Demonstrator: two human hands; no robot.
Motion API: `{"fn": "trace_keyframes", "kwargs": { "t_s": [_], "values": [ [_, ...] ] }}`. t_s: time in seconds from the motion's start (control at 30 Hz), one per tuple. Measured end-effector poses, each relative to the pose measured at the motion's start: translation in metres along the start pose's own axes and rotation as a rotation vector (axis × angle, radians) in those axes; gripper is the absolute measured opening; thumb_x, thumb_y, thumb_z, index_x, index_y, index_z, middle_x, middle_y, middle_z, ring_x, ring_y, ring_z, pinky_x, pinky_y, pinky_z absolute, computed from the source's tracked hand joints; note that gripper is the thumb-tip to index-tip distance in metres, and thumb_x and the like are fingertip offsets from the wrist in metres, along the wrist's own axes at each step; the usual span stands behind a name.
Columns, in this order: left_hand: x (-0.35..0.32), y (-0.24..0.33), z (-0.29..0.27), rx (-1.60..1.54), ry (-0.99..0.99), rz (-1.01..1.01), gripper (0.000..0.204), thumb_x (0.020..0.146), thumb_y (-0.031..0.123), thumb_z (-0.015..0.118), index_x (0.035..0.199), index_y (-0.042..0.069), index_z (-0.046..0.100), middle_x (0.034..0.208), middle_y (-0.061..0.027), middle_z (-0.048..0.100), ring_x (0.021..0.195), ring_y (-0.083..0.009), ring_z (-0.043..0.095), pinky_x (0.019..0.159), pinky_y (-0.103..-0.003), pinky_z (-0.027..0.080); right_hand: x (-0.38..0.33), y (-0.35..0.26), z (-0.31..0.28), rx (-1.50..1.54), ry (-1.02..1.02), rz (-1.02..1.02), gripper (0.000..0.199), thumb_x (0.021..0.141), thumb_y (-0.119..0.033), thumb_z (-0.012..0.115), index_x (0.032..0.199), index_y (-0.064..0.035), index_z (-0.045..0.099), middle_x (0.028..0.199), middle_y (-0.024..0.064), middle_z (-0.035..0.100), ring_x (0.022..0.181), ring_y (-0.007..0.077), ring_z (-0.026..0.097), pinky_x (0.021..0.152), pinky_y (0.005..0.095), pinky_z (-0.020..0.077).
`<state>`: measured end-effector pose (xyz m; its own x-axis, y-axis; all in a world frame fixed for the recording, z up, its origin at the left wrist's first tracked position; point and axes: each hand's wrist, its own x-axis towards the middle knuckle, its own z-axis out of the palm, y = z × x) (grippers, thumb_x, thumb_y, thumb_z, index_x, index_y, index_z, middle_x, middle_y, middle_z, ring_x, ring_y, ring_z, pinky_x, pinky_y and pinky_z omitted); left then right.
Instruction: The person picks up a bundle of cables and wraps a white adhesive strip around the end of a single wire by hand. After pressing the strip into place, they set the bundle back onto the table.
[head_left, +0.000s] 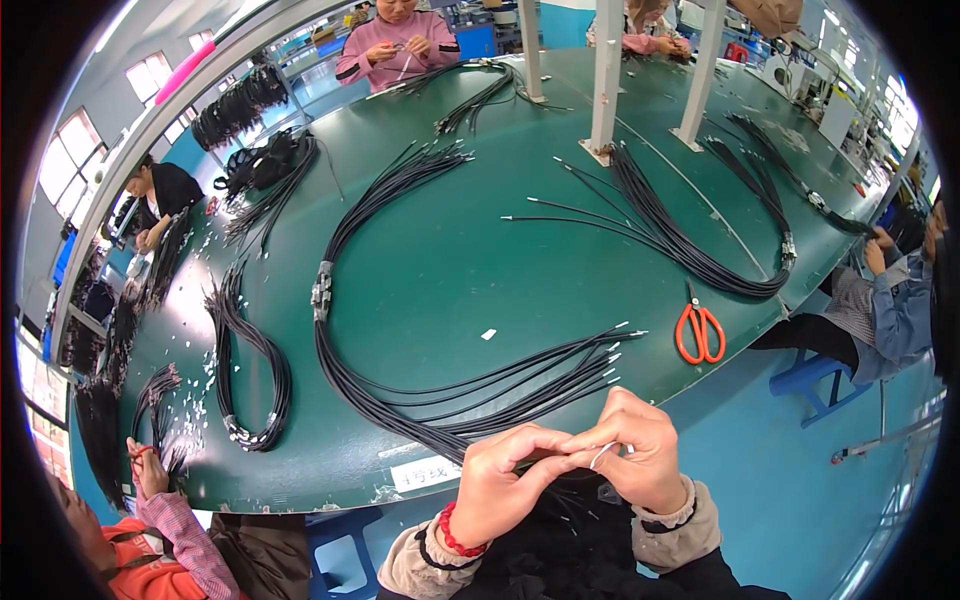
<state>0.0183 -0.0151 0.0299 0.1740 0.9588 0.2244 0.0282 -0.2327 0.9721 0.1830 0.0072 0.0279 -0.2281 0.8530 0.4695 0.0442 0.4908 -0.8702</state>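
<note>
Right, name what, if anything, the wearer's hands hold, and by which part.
The right hand pinches a thin white strip; which part is hidden. What the left hand holds cannot be told.

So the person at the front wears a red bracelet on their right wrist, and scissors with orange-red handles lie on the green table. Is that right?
Not quite: the head view shows the red bracelet on the left wrist, below the left hand. The scissors with orange-red handles do lie on the green table.
</note>
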Motion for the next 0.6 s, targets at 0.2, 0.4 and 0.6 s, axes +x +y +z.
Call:
{"fn": "trace_keyframes", "kwargs": {
  "t_s": [0.2,0.4,0.6],
  "values": [
    [0.007,-0.015,0.027,0.279,-0.098,0.136,0.018,0.072,-0.005,0.068,0.089,0.0,0.064,0.083,-0.0093,0.066,0.073,-0.0204,0.065,0.063,-0.027,0.051,-0.012,0.021,-0.041,-0.036,-0.072,-0.18,0.015,0.064,-0.006,0.078,0.078,-0.0094,0.072,0.059,-0.0022,0.048,0.054,0.0116,0.04,0.049,0.0247,0.0289],
    [0.015,-0.033,0.069,0.318,-0.26,0.024,0.016,0.073,-0.003,0.069,0.088,0.001,0.064,0.083,-0.0091,0.066,0.073,-0.0221,0.065,0.064,-0.028,0.051,-0.053,0.051,-0.09,-0.088,-0.074,-0.069,0.018,0.063,-0.007,0.079,0.079,-0.0106,0.073,0.058,-0.0018,0.049,0.052,0.0118,0.04,0.048,0.0253,0.0295],
    [0.041,-0.018,0.119,0.493,-0.406,-0.073,0.015,0.075,0.002,0.068,0.089,0.001,0.064,0.086,-0.0107,0.066,0.077,-0.0245,0.065,0.066,-0.029,0.051,-0.093,0.068,-0.15,0.026,-0.145,0.078,0.03,0.069,-0.005,0.075,0.097,-0.013,0.07,0.056,-0.0007,0.041,0.05,0.0115,0.035,0.046,0.0258,0.0302]
  ]
}}
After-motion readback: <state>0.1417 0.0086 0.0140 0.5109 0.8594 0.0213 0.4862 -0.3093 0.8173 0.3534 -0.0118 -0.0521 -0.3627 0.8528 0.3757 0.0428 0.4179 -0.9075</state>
